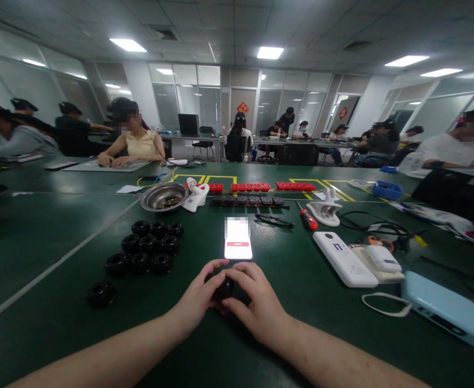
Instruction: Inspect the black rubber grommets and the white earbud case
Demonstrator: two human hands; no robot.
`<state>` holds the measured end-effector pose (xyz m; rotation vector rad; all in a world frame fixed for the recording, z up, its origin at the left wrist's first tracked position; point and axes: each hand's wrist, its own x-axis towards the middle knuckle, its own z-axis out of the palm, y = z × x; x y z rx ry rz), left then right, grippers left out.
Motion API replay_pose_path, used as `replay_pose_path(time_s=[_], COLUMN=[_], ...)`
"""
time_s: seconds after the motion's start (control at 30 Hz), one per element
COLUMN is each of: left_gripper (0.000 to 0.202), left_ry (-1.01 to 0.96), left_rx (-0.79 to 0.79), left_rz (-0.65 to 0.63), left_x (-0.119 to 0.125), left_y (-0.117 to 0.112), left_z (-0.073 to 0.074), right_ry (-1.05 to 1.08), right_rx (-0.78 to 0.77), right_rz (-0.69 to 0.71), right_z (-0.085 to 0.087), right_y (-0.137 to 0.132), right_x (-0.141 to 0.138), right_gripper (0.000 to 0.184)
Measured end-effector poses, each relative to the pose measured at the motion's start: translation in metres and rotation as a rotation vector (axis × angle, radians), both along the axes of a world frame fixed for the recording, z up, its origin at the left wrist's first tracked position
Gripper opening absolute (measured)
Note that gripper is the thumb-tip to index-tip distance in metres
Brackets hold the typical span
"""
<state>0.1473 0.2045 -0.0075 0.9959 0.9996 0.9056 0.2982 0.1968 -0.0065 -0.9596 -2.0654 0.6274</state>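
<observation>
My left hand (198, 296) and my right hand (261, 302) meet low in the middle, just above the green table. Between them they grip a black round part (226, 286) with curled fingers; much of it is hidden. To the left stand several glossy black ring-shaped parts (139, 262) in rows, with a single black ring-shaped part (101, 294) nearer me. Just beyond my fingertips lies a phone (238, 249) with its screen lit.
A steel bowl (150, 206) holds small pieces. Behind the phone are red strips (251, 187) and a black row of parts (248, 201). Rightward lie a screwdriver (309, 220), a white power bank (344, 264) and a light-blue box (442, 304). People sit at tables beyond.
</observation>
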Motion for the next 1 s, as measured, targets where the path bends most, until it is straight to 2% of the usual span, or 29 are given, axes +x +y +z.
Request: replay_pose_path(time_s=[0.17,0.3,0.5,0.63,0.8,1.0], left_gripper=[0.036,0.041,0.038,0.031,0.041,0.040], left_ry=[-0.041,-0.052,-0.017,-0.007,-0.033,0.025], left_rx=[-0.008,0.001,0.009,0.020,0.005,0.003], left_rz=[0.024,0.037,0.015,0.006,0.032,0.001], left_x=[-0.0020,-0.0023,0.0011,0.0003,-0.0015,0.0024], left_y=[-0.0017,-0.0022,0.0001,-0.0022,-0.0031,0.0007], left_z=[-0.0027,-0.0020,-0.0011,-0.0011,0.0001,-0.0025], right_ry=[-0.021,-0.033,0.002,-0.047,-0.071,-0.030], right_rx=[-0.035,-0.055,0.021,-0.016,-0.057,0.012], right_rz=[-0.047,-0.068,-0.008,-0.034,-0.043,-0.011], right_z=[-0.0025,-0.0046,-0.0021,-0.0002,-0.0002,-0.0020], right_y=[0.0039,0.0061,0.0015,0.0014,0.0045,0.0026], right_x=[-0.0009,0.0002,0.0007,-0.0006,-0.0008,-0.0008], right_gripper=[0.045,0.031,0.041,0.043,0.039,0.047])
